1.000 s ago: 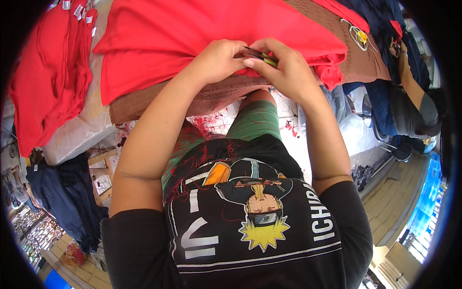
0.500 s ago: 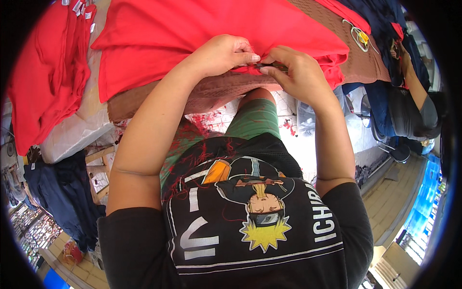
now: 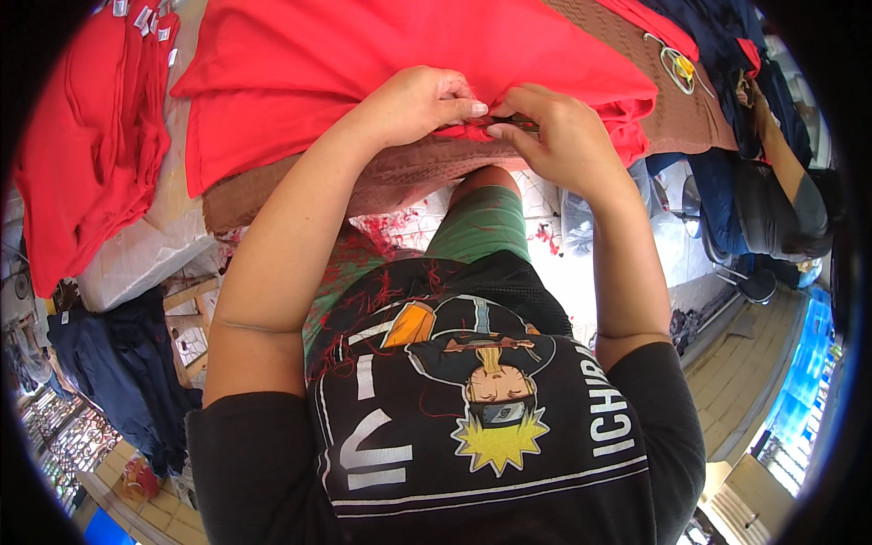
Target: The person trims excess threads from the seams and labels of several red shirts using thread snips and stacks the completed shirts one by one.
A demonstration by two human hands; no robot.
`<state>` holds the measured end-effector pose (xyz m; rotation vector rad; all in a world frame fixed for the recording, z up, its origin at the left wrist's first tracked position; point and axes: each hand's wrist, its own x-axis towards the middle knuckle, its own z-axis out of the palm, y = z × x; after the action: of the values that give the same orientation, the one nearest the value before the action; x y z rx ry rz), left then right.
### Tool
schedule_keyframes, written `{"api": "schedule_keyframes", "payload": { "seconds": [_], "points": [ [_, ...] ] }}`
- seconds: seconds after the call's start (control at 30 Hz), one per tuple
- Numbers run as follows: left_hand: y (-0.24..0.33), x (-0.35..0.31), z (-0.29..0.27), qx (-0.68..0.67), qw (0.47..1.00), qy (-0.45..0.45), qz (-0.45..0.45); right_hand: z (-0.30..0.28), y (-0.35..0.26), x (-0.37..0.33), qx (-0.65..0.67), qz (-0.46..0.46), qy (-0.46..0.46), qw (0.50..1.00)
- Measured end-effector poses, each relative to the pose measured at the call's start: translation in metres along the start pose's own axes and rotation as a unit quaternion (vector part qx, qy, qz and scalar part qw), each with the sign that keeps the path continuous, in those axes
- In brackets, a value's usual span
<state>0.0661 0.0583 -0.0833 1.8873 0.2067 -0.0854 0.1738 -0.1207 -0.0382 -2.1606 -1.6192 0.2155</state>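
A large piece of red fabric [image 3: 391,41] lies spread over the table in front of me, its near edge bunched between my hands. My left hand [image 3: 425,102] is closed, thumb and fingers pinching that edge. Just beside it, my right hand [image 3: 565,136] is closed round a small dark metal tool that looks like thread snips [image 3: 520,121]. Its blades are mostly hidden by my fingers and the cloth. The right fingertips are at the red edge, close to the left thumb.
A brown textured cloth [image 3: 272,186] covers the table. More red garments [image 3: 82,154] hang at the left, above dark blue clothing [image 3: 123,363]. Looped cord with a yellow piece [image 3: 679,65] lies at right. A co-worker's arm [image 3: 781,150] handles dark fabric there. Red thread scraps [image 3: 391,236] litter the floor.
My right thumb and the tool have shifted very slightly at the fabric edge. Both hands otherwise keep their place. The co-worker's hand at the right has moved a little.
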Motion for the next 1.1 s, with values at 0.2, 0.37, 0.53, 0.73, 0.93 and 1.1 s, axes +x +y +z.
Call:
{"api": "schedule_keyframes", "payload": {
  "seconds": [0.2,0.37,0.53,0.73,0.93,1.1],
  "points": [
    [0.006,-0.003,0.003,-0.082,0.996,-0.008,-0.026,0.002,-0.006,0.002,-0.013,0.008,-0.018,1.000],
    [0.015,-0.018,-0.009,-0.018,0.999,-0.003,0.038,-0.005,-0.005,-0.002,0.013,-0.015,-0.016,1.000],
    [0.080,-0.104,-0.061,0.103,0.952,-0.036,0.287,-0.026,0.006,-0.015,0.135,0.061,0.070,0.987],
    [0.056,-0.126,-0.052,0.130,0.976,0.156,0.073,-0.020,-0.002,-0.006,0.208,0.032,0.119,0.970],
    [-0.005,-0.089,0.022,0.305,0.897,0.320,-0.019,0.011,-0.020,0.007,0.215,0.016,0.093,0.972],
    [-0.007,-0.076,0.030,0.342,0.844,0.408,0.075,0.025,-0.019,0.007,0.283,0.047,0.066,0.956]
  ]
}}
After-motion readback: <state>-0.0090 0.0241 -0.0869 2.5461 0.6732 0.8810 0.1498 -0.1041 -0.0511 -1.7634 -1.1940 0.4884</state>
